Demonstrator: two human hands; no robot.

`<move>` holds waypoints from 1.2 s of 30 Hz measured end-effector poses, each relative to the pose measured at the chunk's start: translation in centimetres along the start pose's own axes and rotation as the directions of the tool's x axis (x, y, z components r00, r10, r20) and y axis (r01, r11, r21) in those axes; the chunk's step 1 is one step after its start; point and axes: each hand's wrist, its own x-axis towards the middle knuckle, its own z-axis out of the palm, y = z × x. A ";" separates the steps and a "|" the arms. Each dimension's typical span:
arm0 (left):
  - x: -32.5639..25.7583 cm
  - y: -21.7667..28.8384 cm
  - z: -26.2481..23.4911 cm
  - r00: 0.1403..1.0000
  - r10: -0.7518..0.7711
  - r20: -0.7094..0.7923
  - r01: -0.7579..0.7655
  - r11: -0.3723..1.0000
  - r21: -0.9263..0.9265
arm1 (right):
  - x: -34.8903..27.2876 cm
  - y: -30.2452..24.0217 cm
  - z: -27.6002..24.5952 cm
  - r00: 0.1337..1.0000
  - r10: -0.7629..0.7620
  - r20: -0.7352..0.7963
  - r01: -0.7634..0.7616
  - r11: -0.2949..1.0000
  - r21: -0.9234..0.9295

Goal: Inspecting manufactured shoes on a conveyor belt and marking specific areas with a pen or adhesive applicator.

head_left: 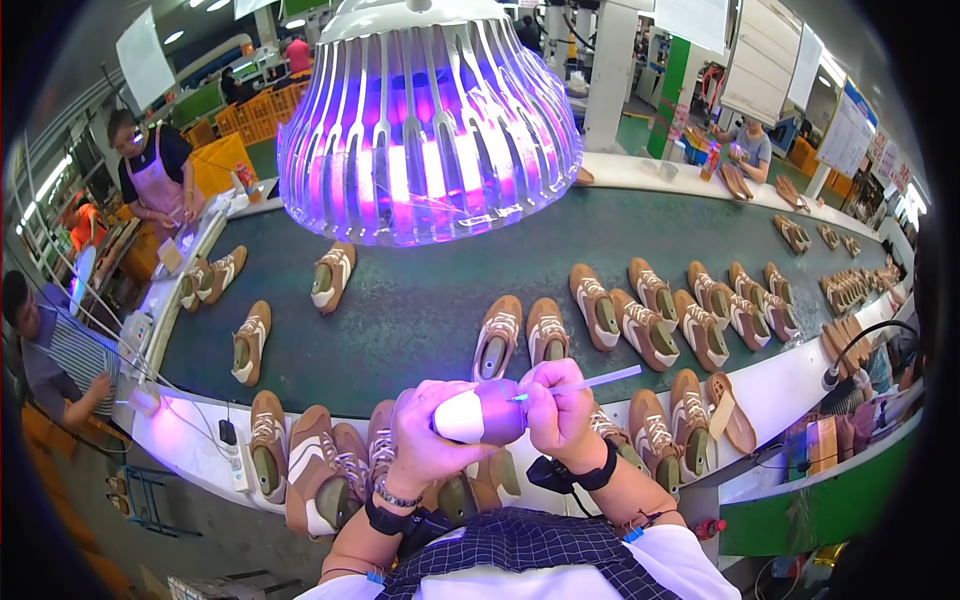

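Sneaker (478, 413) sits clamped in left hand (425, 437) fingers while right hand (558, 408) fingers pinch a thin brush (590, 383) — a slipping grip could smear its upper.

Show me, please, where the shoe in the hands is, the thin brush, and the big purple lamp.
shoe (478, 413), head view, on its white toe end.
thin brush (590, 381), head view, on the pale handle.
purple lamp (430, 130), head view, on its ribbed shade.

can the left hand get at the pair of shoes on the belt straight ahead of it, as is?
Probably not as is: the left hand is wrapped around the shoe that the right hand works on with a thin tool. The pair lies unobstructed just beyond.
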 end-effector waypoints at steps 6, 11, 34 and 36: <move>-0.2 0.1 0.3 0.997 -0.051 0.059 0.053 0.998 -0.034 | -0.6 0.3 -0.5 1.000 -0.021 -0.006 0.021 1.000 0.009; -0.2 0.1 0.9 0.992 -0.099 0.075 0.104 0.992 -0.068 | -0.9 0.6 -1.0 0.998 -0.065 -0.011 0.065 0.997 0.051; 0.1 0.6 2.5 0.943 -0.287 0.171 0.316 0.932 -0.177 | -2.8 0.0 -3.1 0.979 -0.204 0.024 0.204 0.979 -0.010; 0.1 0.5 2.8 0.941 -0.292 0.169 0.320 0.930 -0.180 | -3.1 0.0 -3.3 0.972 -0.233 0.026 0.233 0.972 -0.010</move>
